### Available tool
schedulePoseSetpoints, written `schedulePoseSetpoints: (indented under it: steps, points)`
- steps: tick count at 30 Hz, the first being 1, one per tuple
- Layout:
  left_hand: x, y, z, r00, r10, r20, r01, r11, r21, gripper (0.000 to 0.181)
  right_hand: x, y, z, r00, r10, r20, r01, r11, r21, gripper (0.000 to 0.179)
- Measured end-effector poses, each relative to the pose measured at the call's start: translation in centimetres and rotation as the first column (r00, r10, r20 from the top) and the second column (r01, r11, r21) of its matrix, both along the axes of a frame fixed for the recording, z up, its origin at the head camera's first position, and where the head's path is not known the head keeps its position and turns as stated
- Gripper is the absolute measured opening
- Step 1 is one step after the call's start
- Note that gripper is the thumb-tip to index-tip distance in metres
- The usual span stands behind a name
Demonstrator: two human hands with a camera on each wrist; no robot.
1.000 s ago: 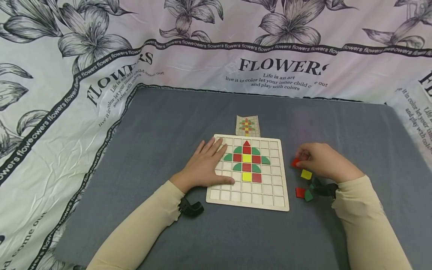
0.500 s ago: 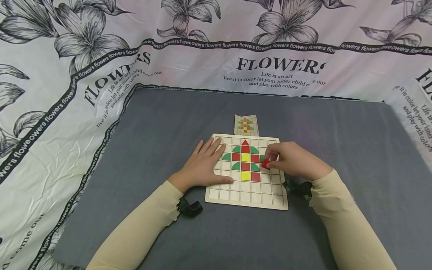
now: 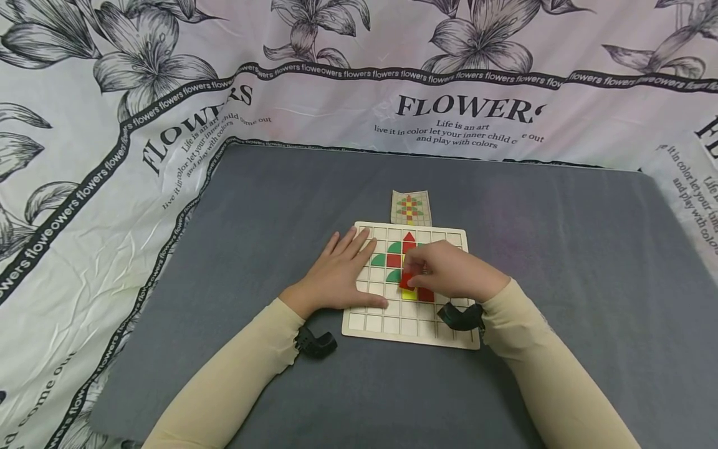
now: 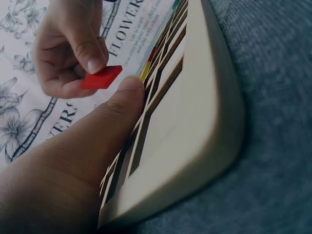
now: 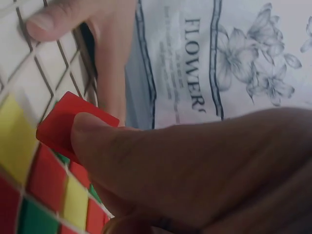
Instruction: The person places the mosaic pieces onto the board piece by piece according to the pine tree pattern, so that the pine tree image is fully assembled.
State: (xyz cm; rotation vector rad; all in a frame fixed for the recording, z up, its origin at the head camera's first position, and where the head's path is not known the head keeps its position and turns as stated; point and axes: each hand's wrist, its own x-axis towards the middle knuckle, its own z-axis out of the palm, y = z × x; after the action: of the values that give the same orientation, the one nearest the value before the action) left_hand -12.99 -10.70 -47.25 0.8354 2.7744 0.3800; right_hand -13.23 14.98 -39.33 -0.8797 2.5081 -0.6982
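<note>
My left hand [image 3: 339, 274] lies with fingers spread on the left side of a pale wooden grid board [image 3: 381, 324]. Its thumb rests over the lower cells. Above the board's middle my right hand [image 3: 449, 269] pinches a red square tile [image 5: 56, 119] between thumb and fingers. In the left wrist view this red tile [image 4: 103, 78] is tilted and held off the board. Red, yellow and green tiles fill several cells, among them a yellow tile [image 3: 409, 295] and a green quarter-round tile [image 3: 378, 260]. The right hand hides the pattern's right part.
A small pattern card [image 3: 411, 209] touches or nearly touches the board's far edge. Black bands [image 3: 316, 344] sit on both wrists. The grey tabletop [image 3: 280, 206] meets a flower-printed sheet [image 3: 314, 103] at the back and left. The right forearm covers part of the table beside the board.
My right hand has picked up the red tile from right of the board and carried it left over the grid. The left hand has stayed put. The loose tiles are now hidden.
</note>
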Motion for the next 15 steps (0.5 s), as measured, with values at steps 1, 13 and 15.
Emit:
schedulePoseSetpoints:
  steps: [1, 13, 15]
  points:
    - [0.0, -0.1, 0.0, 1.000, -0.003, -0.004, 0.003, 1.000, 0.000, 0.128, 0.0, -0.3, -0.1, 1.000, 0.011, -0.002, -0.011, 1.000, -0.007, 0.012]
    - [-0.1, -0.2, -0.1, 1.000, -0.014, -0.023, 0.014, 1.000, 0.011, 0.126, -0.3, -2.2, -1.5, 0.997, 0.048, 0.065, -0.048, 0.999, -0.005, 0.009]
    - [-0.1, -0.2, -0.2, 1.000, -0.013, -0.022, 0.014, 1.000, 0.011, 0.126, -0.2, -2.4, -1.5, 0.997, 0.051, 0.053, -0.052, 0.999, 0.006, 0.010]
